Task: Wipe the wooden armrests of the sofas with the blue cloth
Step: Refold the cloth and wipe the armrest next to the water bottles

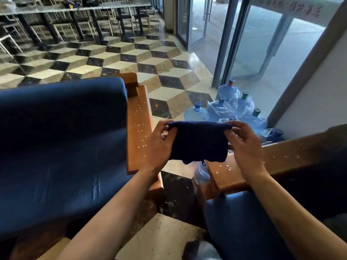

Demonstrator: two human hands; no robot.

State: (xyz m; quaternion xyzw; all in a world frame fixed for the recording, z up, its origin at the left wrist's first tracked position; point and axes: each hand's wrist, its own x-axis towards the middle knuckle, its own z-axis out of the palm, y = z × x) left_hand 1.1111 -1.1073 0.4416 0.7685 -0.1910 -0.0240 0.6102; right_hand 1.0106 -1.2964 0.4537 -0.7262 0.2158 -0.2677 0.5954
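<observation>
At nine o'clock sits a blue sofa (62, 139), its wooden armrest (138, 128) speckled with pale spots. The left hand (159, 145) pinches the blue cloth (199, 141) at its upper left corner; the right hand (246, 145) pinches the upper right, each grip closed on fabric. The cloth hangs folded between both armrests, soft, light and limp, best held bunched in one palm. At three o'clock a second armrest (277, 162) runs off, partly hidden behind the right hand. Water bottles (227, 106) at one o'clock stand partly hidden behind the cloth.

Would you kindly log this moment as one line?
both hands hold folded dark blue cloth | wooden armrests speckled, unwiped
</observation>
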